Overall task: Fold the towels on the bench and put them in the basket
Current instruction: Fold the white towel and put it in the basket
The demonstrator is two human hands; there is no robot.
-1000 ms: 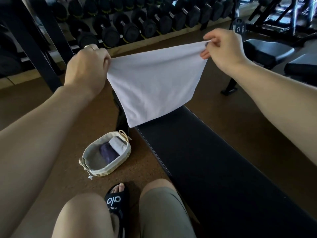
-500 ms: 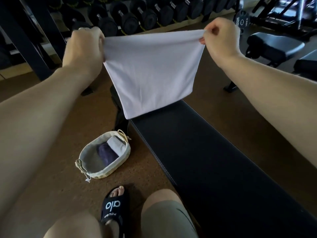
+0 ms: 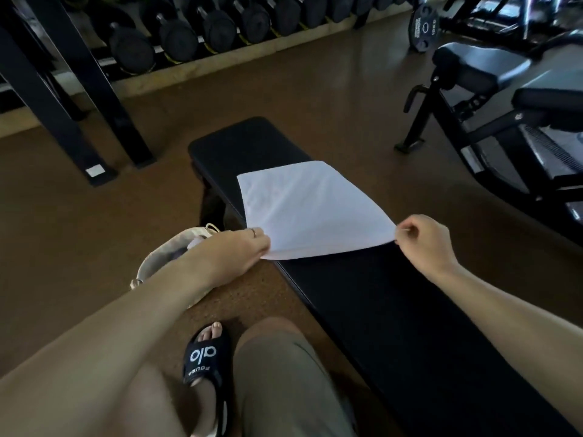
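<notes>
Head view: black bench (image 3: 372,304) on brown floor (image 3: 79,231), dumbbells (image 3: 195,33) behind.

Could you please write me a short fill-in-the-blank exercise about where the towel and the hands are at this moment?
1. The white towel lies spread on the black ____.
2. Each hand, left hand and right hand, pinches a near ____ of the towel.
3. The basket stands on the ____, partly hidden behind the left arm.

Missing words: bench; corner; floor

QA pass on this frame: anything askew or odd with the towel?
Slightly. The white towel lies skewed across the black bench, its far right corner overhanging the edge. Left hand and right hand each pinch a near corner. Nothing is spilled or damaged.
</notes>
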